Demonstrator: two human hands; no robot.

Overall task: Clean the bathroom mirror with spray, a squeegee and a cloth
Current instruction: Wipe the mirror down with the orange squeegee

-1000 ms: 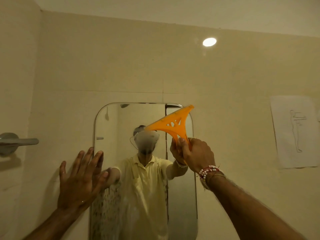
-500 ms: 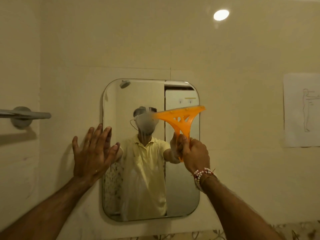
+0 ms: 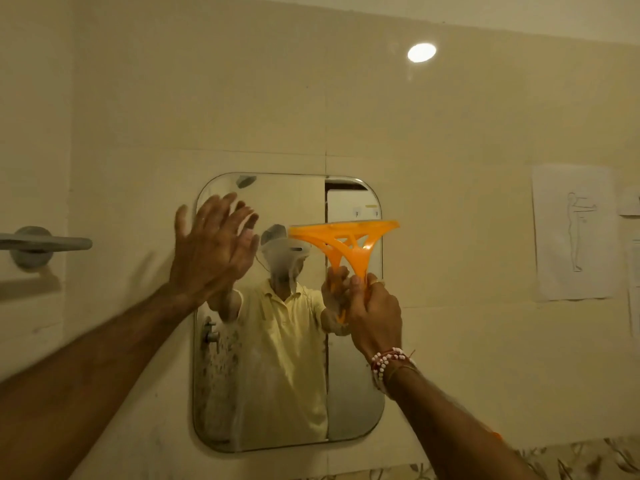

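Orange squeegee [image 3: 346, 242], blade level, against the smeared rounded mirror [image 3: 353, 393].

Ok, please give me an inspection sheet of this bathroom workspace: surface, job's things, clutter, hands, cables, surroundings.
Surface: mirror on the tiled wall, hazy and smeared on its left part.
Job's things: orange squeegee, blade level, at the upper right of the mirror; spray and cloth not in view.
Clutter: nothing seen.
Hands: right hand gripping the squeegee handle; left hand open, blurred, at the mirror's upper left.
Cables: nothing seen.
Surroundings: grey wall bar at left; paper sheet with a figure drawing at right.
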